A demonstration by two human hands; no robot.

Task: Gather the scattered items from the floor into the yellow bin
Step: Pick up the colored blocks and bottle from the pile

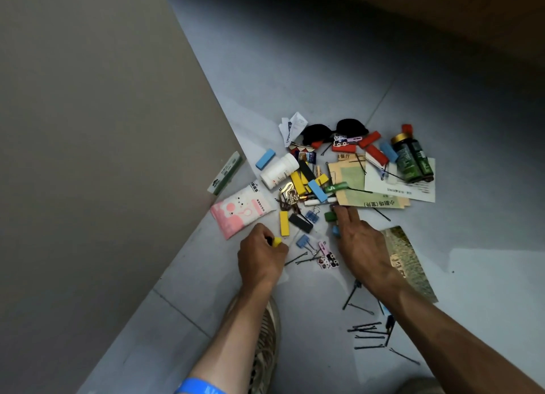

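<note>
A heap of small items lies on the grey floor: coloured blocks, a white bottle, a green bottle, a pink tissue pack, papers, binder clips and hairpins. My left hand is curled round a small yellow piece at the heap's near edge. My right hand reaches over the heap, its fingers on a green block, and a blue piece shows under the palm. No yellow bin is in view.
A beige wall or cabinet side fills the left, with a green-and-white box at its foot. A photo card lies right of my right hand. Several black hairpins are scattered nearer me. My shoe is below.
</note>
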